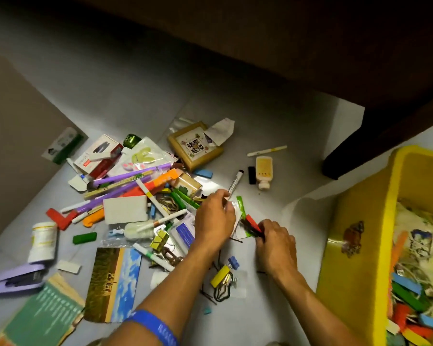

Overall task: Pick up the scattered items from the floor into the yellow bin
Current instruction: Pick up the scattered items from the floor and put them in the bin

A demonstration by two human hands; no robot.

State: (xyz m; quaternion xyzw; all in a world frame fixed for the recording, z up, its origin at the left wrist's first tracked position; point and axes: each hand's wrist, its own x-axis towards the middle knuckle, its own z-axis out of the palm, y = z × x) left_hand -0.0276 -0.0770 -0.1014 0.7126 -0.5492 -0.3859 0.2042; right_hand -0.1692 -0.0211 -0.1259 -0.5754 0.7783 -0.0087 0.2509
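Observation:
A pile of small items lies scattered on the grey floor [272, 290]: pens, markers, blocks, cards, packets. My left hand [214, 217] is over the pile's right side, its fingers pinching a white and green packet [240, 208] beside a black-capped marker [235, 182]. My right hand [276, 242] grips a bundle of thin dark pieces with a red block [251, 222] just right of the packet. The yellow bin [355, 245] stands at the right, with coloured blocks, string and a cloth bag inside.
A dark wooden table with its leg [355, 148] stands behind the bin. A small white bottle [263, 172], a framed picture [194, 148], a purple stapler [16, 280], a green booklet [41, 318] and a yellow clip [220, 275] lie around.

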